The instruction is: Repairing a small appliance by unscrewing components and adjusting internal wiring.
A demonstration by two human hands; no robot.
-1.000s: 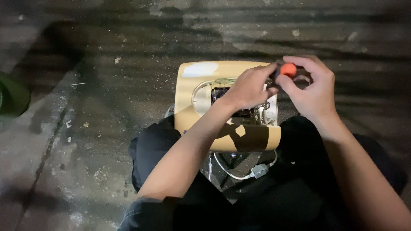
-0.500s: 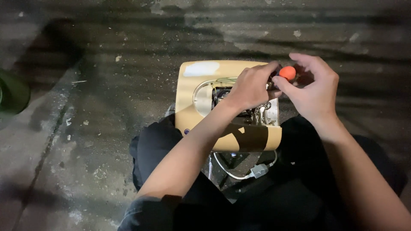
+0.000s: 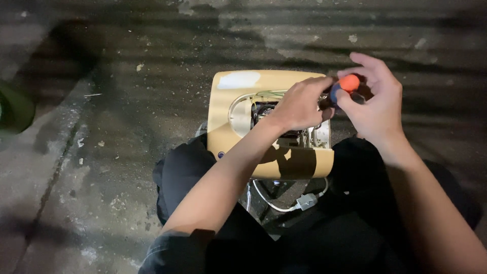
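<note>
Head view: concrete floor point(image 3: 127, 167) below, a tan appliance casing point(image 3: 223, 132) resting on the person's lap (insides exposed). Left hand point(image 3: 299, 104) curls down over its open top, fingers together. Right hand point(image 3: 378, 106) is clamped on an orange-capped screwdriver point(image 3: 347, 83), just beside the left.

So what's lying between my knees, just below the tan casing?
In the head view, a white cable with a small grey connector lies there, below the tan casing, over a dark metal stand.
</note>
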